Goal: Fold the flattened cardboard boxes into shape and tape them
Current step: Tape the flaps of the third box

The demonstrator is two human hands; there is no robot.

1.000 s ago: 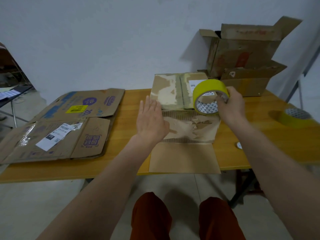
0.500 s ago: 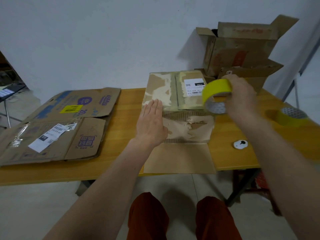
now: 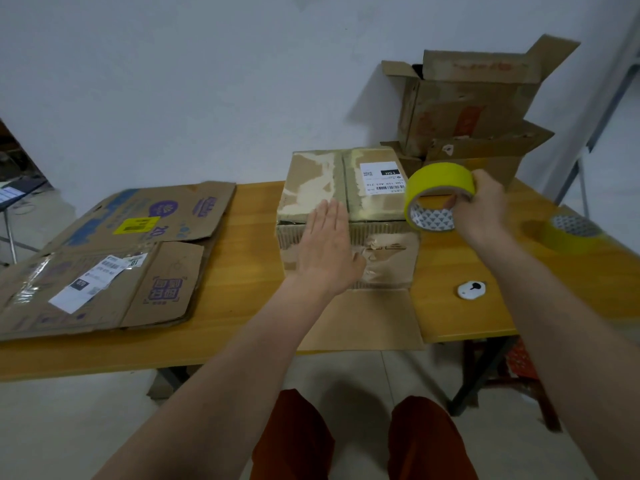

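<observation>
While my left hand (image 3: 329,251) lay flat, fingers straight and together, on the near top edge of the folded box (image 3: 346,216), my right hand (image 3: 483,209) gripped the yellow tape roll (image 3: 438,195) just past the box's right side, fingers curled round its rim. That box stood at the middle of the desk (image 3: 242,306), one flap (image 3: 363,320) lying forward over the near edge, a white shipping label (image 3: 382,178) on its top. Flattened boxes (image 3: 110,258) lay stacked toward the left edge, printed in blue and purple, with a yellow sticker and white labels on them. At the far right corner, against the pale wall (image 3: 207,81), open worn boxes (image 3: 474,105) were piled with their flaps up. A second yellow roll (image 3: 568,237) sat near the right edge, blurred. A small white round object (image 3: 471,290) rested on the wood between my right arm and the box. Below the desk were a light floor and my rust-coloured trousers (image 3: 363,441).
</observation>
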